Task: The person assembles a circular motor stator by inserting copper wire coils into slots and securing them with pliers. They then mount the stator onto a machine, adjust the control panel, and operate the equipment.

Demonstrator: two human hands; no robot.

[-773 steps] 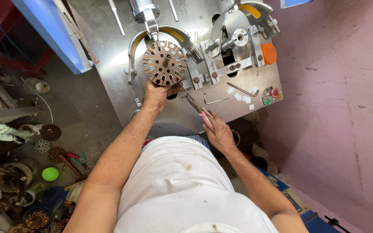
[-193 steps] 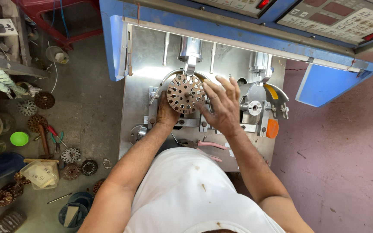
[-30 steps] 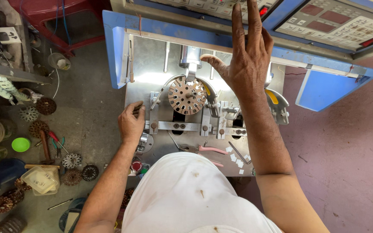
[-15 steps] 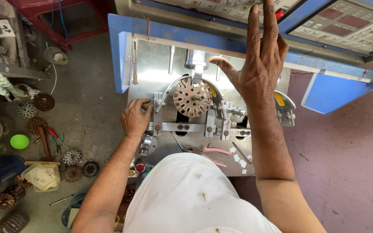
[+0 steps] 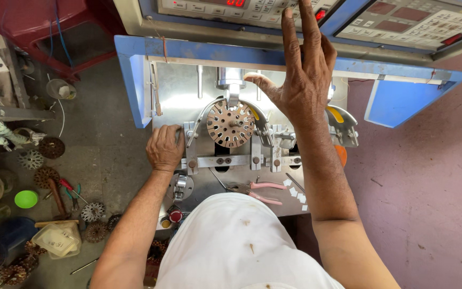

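A round slotted metal stator core sits in the fixture of a winding machine, under a curved metal guide. My left hand rests on the steel plate at the fixture's left bracket, fingers curled and nothing visible in them. My right hand is raised above the core with fingers stretched out. Its index and middle fingertips reach the control panel with the red display. Its thumb points left toward the vertical spindle.
Pink-handled pliers and small white paper pieces lie on the plate's near edge. A red knob sits below. On the floor at left lie several stator cores, a green lid and hand tools. Blue machine guards flank the plate.
My right hand has risen a little, its fingertips now on the control panel. My left hand has stayed at the fixture's left bracket. The stator core has not moved.
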